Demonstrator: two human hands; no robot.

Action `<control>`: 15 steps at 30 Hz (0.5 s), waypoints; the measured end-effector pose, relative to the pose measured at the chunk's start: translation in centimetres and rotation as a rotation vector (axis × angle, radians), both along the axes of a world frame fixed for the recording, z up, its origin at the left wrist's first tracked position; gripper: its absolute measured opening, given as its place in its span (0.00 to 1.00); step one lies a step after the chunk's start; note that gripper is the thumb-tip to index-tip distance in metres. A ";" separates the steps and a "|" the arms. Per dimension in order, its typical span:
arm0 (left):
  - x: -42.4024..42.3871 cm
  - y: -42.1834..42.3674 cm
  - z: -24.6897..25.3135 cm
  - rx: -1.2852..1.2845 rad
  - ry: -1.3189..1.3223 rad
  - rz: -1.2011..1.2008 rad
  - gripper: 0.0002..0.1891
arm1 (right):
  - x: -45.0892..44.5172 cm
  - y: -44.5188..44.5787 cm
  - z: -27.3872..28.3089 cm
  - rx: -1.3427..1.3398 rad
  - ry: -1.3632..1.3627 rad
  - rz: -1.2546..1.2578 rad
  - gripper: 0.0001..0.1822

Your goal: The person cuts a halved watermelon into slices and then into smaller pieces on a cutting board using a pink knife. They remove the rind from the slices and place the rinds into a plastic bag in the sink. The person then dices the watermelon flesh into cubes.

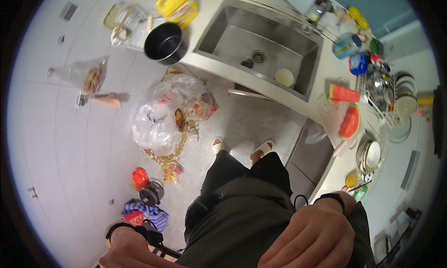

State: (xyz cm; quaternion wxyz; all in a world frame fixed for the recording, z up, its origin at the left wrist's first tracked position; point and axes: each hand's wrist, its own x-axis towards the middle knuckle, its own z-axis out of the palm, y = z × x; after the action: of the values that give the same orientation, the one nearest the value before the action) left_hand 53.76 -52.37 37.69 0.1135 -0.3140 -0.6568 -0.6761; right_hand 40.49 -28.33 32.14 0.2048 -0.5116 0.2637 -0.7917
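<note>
Both my hands are raised close to the camera at the bottom of the view. My left hand (134, 250), with a black wrist strap, is cut off by the lower edge. My right hand (310, 234) shows its back, fingers angled down-left; their tips run to the edge, so any hold is hidden. Before me is a stainless steel sink (223, 33) containing a pale bowl (284, 77) near the drain (258, 57). On the counter to its right, a cut watermelon wedge (349, 123) and another watermelon piece (344, 93) lie on clear plastic.
Left of the sink stand a black pot (166, 44) and a yellow jug (178, 9). Plastic bags (157, 128) crowd a woven basket (180, 145) on the floor. A lidded pot (150, 197) sits nearby. Stacked bowls (370, 156) and a dish rack (379, 110) occupy the right counter.
</note>
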 end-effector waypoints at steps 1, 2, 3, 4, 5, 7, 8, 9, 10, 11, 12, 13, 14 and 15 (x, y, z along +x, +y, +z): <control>0.8 -1.3 -0.4 0.023 -0.034 0.069 0.17 | 0.2 -1.9 -0.2 0.016 -0.005 0.020 0.12; 1.6 -2.3 -0.6 0.047 -0.068 0.137 0.16 | 0.4 -3.8 -0.3 0.022 -0.004 0.051 0.12; 2.6 -3.5 -0.8 0.075 -0.106 0.208 0.15 | 0.8 -5.8 -0.5 0.031 -0.007 0.084 0.11; 3.6 -5.0 -0.8 0.091 -0.117 0.240 0.16 | 1.4 -7.9 -0.6 0.028 -0.016 0.132 0.11; 4.5 -6.5 -1.0 0.109 -0.127 0.271 0.16 | 2.1 -9.9 -0.7 0.035 -0.028 0.161 0.12; 6.3 -9.2 -1.3 0.153 -0.138 0.319 0.17 | 3.4 -13.5 -0.6 0.047 -0.042 0.199 0.12; 7.4 -10.2 -1.7 0.180 -0.143 0.343 0.18 | 3.8 -15.1 -0.5 0.054 -0.032 0.217 0.13; 8.3 -10.8 -2.0 0.190 -0.129 0.379 0.18 | 3.7 -16.4 -0.5 0.043 -0.004 0.246 0.13; 8.8 -11.6 -1.9 0.159 -0.120 0.390 0.20 | 3.5 -17.6 -0.2 0.040 0.031 0.248 0.14; 9.6 -11.3 -2.0 0.126 -0.125 0.610 0.20 | 3.6 -18.3 0.0 0.042 0.043 0.249 0.14; 10.3 -9.4 -2.4 0.095 -0.099 0.824 0.20 | 3.5 -18.8 0.5 0.034 0.084 0.244 0.15; 11.2 -7.5 -2.8 0.158 -0.075 0.974 0.18 | 3.4 -19.8 1.3 0.018 0.118 0.269 0.15; 12.4 -5.4 -3.0 0.199 -0.049 1.163 0.16 | 3.4 -21.3 2.0 -0.030 0.134 0.321 0.16; 13.5 -3.9 -3.6 0.301 0.004 1.308 0.14 | 4.2 -22.6 3.2 -0.033 0.181 0.332 0.16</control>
State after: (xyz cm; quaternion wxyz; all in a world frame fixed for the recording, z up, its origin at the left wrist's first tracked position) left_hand 67.31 -56.25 34.05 0.5435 0.1666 -0.6103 -0.5518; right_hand 44.66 -50.92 35.36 0.2996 -0.6205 0.1798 -0.7020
